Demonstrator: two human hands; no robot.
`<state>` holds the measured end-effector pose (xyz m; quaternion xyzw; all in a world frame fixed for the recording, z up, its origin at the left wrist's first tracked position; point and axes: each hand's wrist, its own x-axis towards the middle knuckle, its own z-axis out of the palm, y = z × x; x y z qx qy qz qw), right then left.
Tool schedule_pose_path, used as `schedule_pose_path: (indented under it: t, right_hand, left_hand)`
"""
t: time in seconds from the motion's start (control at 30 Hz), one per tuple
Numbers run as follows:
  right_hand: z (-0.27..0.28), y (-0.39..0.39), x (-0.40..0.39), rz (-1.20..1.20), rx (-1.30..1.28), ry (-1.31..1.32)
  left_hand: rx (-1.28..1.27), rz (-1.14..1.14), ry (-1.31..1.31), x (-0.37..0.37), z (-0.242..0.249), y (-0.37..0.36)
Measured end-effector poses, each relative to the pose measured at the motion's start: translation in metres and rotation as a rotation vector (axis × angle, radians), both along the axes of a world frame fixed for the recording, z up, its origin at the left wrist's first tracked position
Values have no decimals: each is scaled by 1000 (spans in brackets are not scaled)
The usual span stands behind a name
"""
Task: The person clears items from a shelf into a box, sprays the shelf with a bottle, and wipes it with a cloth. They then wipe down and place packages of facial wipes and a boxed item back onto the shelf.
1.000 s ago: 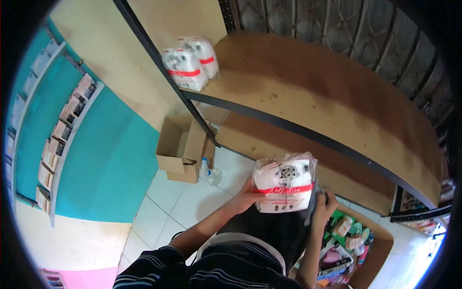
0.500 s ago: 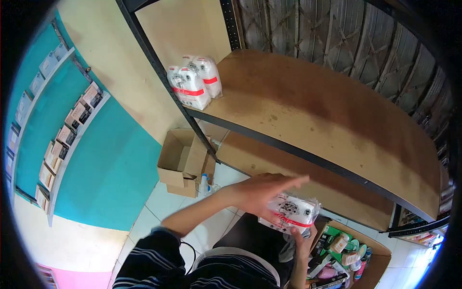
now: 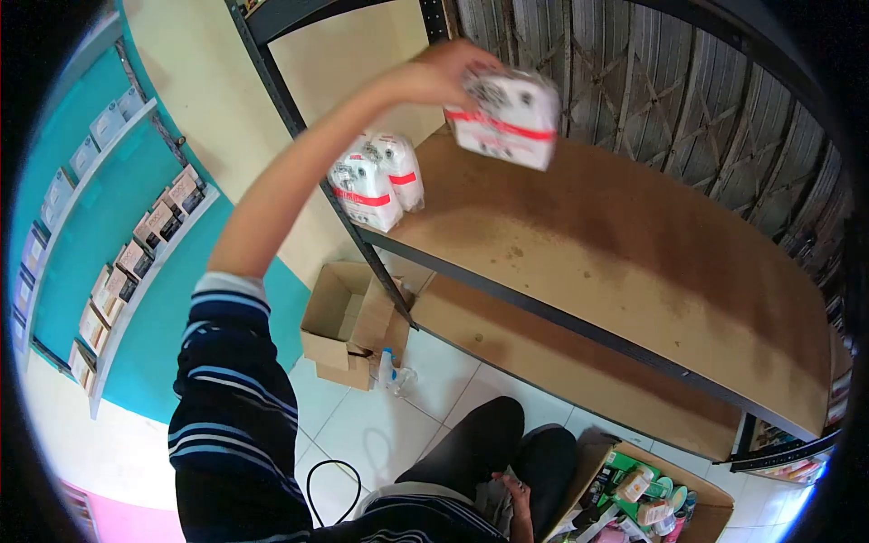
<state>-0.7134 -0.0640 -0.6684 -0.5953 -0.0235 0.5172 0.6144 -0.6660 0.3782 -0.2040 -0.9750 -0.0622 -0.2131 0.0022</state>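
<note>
A white plastic-wrapped pack with a red band [image 3: 509, 122] is held up over the back of the upper wooden shelf [image 3: 579, 244] by my left hand [image 3: 453, 74], whose fingers close on the pack's left end. Similar white packs [image 3: 371, 185] stand together at the shelf's left end, by the black metal post. Low in the view, my right hand [image 3: 518, 502] rests near my lap beside a grey cloth [image 3: 493, 505]; its fingers are partly bent, and whether they grip the cloth is unclear.
An open cardboard box of mixed toiletries [image 3: 711, 511] sits on the floor at lower right. Another open carton [image 3: 335, 312] and a clear bottle with a blue top [image 3: 387, 366] are left of the lower shelf [image 3: 543, 357]. Small boxes line wall shelves [image 3: 149, 258] at left.
My left hand has carried the pack up and away from my lap to above the upper shelf. My right hand has let go of the pack and moved down to my lap.
</note>
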Motion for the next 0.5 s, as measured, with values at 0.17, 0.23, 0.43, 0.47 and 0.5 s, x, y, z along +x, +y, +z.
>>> schedule_pose_path:
  t: [0.17, 0.23, 0.43, 0.47, 0.5]
  right_hand:
    - [-35, -12, 7, -108, 48, 395]
    - [-55, -15, 5, -121, 38, 408]
    - [-22, -9, 8, -151, 8, 408]
    - [-23, -9, 7, -161, 7, 403]
    - [-22, -7, 7, -158, 3, 412]
  left_hand:
    - [-18, 155, 199, 8, -12, 104]
    - [18, 292, 282, 1, -31, 124]
    - [-103, 401, 501, -6, -54, 151]
    - [-103, 423, 571, -7, -50, 149]
    - [-165, 396, 599, -4, -45, 147]
